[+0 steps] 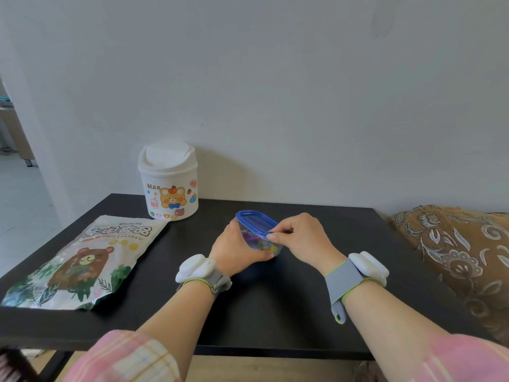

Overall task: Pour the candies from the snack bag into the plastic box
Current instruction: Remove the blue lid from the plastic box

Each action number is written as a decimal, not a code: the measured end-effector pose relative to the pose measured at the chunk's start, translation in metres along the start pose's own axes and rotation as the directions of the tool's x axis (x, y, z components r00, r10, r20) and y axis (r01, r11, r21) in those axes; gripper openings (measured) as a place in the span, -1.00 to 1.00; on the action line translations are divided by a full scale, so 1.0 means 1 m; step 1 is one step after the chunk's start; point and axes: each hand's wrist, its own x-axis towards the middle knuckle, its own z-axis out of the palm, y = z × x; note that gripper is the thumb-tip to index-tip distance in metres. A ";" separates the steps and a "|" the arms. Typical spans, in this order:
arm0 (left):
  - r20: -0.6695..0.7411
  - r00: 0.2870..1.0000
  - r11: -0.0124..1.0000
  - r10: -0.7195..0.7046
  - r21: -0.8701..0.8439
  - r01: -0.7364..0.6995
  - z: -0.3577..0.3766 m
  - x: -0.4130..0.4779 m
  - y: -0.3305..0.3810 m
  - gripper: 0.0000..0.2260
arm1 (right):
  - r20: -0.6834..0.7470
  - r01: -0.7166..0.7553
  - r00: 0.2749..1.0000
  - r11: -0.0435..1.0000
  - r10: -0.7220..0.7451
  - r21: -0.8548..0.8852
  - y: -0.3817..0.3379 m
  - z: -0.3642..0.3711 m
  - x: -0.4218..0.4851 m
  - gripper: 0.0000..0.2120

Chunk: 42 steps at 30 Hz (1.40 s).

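Note:
A clear plastic box with a blue lid stands at the middle of the black table, with colourful candies visible inside. My left hand grips the box's left side. My right hand pinches the near right corner of the lid with thumb and fingers. The snack bag, white with a brown bear print, lies flat on the left part of the table, away from both hands.
A small white bin with a swing lid and bear stickers stands at the back of the table against the wall. A brown patterned cushion or sofa adjoins the table's right edge.

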 end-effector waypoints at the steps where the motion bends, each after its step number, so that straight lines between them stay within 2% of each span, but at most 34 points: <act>1: 0.007 1.000 1.000 0.003 -0.001 -0.002 -0.001 0.000 0.001 -0.13 | 0.000 -0.001 1.000 1.000 0.001 0.002 0.000 0.000 0.001 -0.91; 12: -0.004 1.000 0.999 0.001 0.048 -0.001 -0.002 0.003 0.003 -0.13 | -0.056 -0.053 0.997 0.993 0.059 0.105 0.009 0.002 0.005 -0.91; 16: -0.009 1.000 0.998 -0.015 0.066 0.016 -0.003 0.002 0.005 -0.13 | -0.087 -0.006 0.996 0.994 0.016 0.110 0.009 0.004 0.001 -0.91; 20: -0.026 1.000 0.997 -0.011 0.070 0.012 -0.005 -0.003 0.005 -0.09 | 0.002 -0.004 1.000 0.994 0.003 0.108 0.015 0.006 -0.004 -0.85; 26: -0.001 1.000 0.995 -0.021 0.096 0.021 -0.009 0.000 0.006 -0.08 | -0.029 -0.035 0.999 0.983 0.041 0.183 0.019 0.002 -0.003 -0.96; 29: 0.021 0.999 0.994 -0.032 0.102 0.030 -0.010 0.001 0.007 -0.07 | -0.014 -0.051 0.998 0.978 0.055 0.201 0.017 0.000 -0.003 -0.96; 35: 0.036 0.999 0.994 -0.035 0.106 0.031 -0.012 0.001 0.007 -0.05 | 0.003 -0.056 0.998 0.985 0.057 0.163 0.017 -0.001 0.000 -0.92; 42: 0.027 1.000 0.987 -0.012 0.158 0.008 -0.013 0.002 0.007 -0.11 | -0.075 -0.013 0.997 0.995 0.020 0.095 0.014 0.001 -0.002 -0.94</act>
